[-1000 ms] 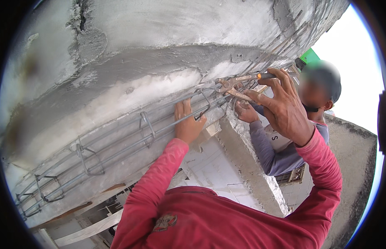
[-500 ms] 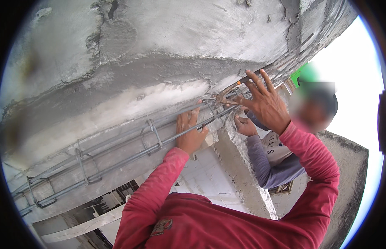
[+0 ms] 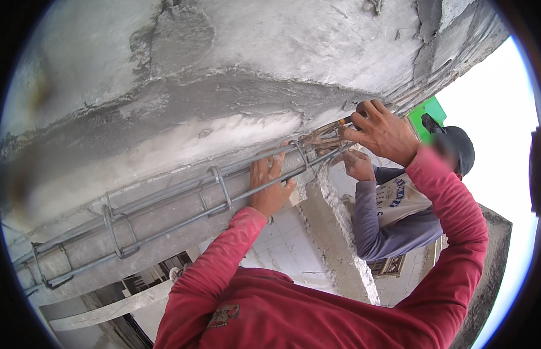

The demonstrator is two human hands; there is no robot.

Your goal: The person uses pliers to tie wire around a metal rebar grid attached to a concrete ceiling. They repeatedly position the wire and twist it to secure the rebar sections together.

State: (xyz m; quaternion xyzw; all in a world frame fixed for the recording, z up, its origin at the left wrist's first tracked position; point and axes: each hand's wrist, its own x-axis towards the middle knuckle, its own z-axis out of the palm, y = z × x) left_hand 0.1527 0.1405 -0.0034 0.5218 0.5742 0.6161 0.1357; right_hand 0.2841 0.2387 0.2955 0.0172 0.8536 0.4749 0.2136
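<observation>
A long rebar cage (image 3: 166, 231) of thin steel bars and square stirrups runs along the base of the plastered wall. My left hand (image 3: 269, 183) is wrapped round its bars, fingers reaching up past the upper one. My right hand (image 3: 380, 132) grips a pair of pincers (image 3: 325, 137), a rusty-jawed tool with dark handles and an orange band. Their jaws are at the cage's bars, just right of a stirrup; whether they bite on a wire cannot be made out. Below my right hand, a co-worker's hand (image 3: 359, 166) is raised close to the cage's end.
The grey plastered wall (image 3: 270, 46) slants overhead. A co-worker in a dark cap (image 3: 456, 148) stands at the right, near a green panel (image 3: 426, 113). Below the cage, a rough concrete beam (image 3: 334, 238) slopes down. A pale curved strip (image 3: 116, 308) lies at lower left.
My right hand has closed its spread fingers round the pincers' handles, which have come together. My left hand stays on the cage. The view has shifted slightly, and the co-worker's head has moved.
</observation>
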